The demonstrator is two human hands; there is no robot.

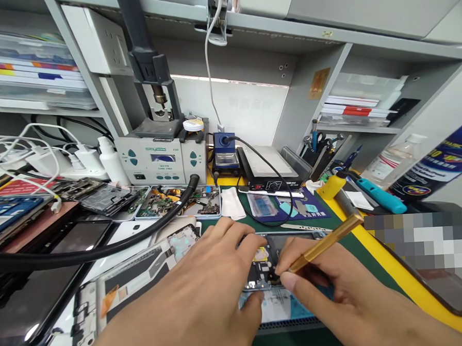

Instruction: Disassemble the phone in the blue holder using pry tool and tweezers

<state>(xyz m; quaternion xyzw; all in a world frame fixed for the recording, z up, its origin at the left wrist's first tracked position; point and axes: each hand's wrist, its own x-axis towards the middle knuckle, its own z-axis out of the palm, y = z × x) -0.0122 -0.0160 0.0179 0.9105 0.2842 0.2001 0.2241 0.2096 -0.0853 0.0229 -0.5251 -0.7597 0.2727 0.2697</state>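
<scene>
A green mat (292, 343) covers the bench beneath a grey shelf (313, 39). The opened phone (264, 268) lies on it, atop a blue pad (274, 307), between the hands. It should handle as light and stiff, with fragile exposed parts; hold by the frame edges. The left hand (205, 277) arches over its left end, fingers spread, thumb at the near edge. The right hand (329, 281) pinches a gold-handled tool (327, 242), tilted, tip hidden.
</scene>
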